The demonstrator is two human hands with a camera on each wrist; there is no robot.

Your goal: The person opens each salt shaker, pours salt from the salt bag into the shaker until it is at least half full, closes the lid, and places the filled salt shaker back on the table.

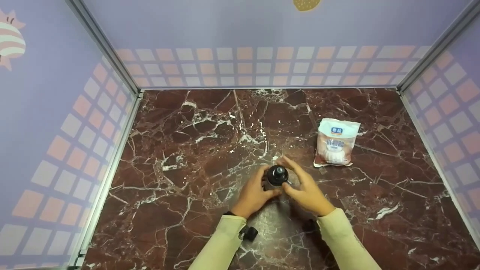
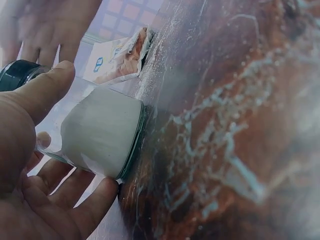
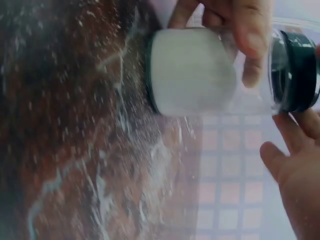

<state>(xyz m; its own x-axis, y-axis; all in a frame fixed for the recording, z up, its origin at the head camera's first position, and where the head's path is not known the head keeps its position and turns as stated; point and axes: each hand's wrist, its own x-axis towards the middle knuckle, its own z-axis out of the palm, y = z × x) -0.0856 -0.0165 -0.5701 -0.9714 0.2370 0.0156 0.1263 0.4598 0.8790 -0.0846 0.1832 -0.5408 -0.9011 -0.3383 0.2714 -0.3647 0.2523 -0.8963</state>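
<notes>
A clear jar [image 2: 102, 127] with white contents stands upright on the marbled tabletop, a black lid [image 1: 278, 175] on top. Curled round its side, my left hand [image 1: 255, 193] grips the jar, the thumb across the upper wall. My right hand [image 1: 307, 191] is at the lid, its thumb on the near edge and its fingers around the far side. From the right wrist view, the white contents [image 3: 192, 72] fill the lower part of the jar. The right palm is partly out of frame there.
A salt packet [image 1: 335, 144] lies to the right, beyond the right hand. White grains [image 1: 247, 138] are scattered over the tabletop [image 1: 180, 210] past the jar. Purple panels with a checked band [image 1: 255, 67] enclose the back and both sides.
</notes>
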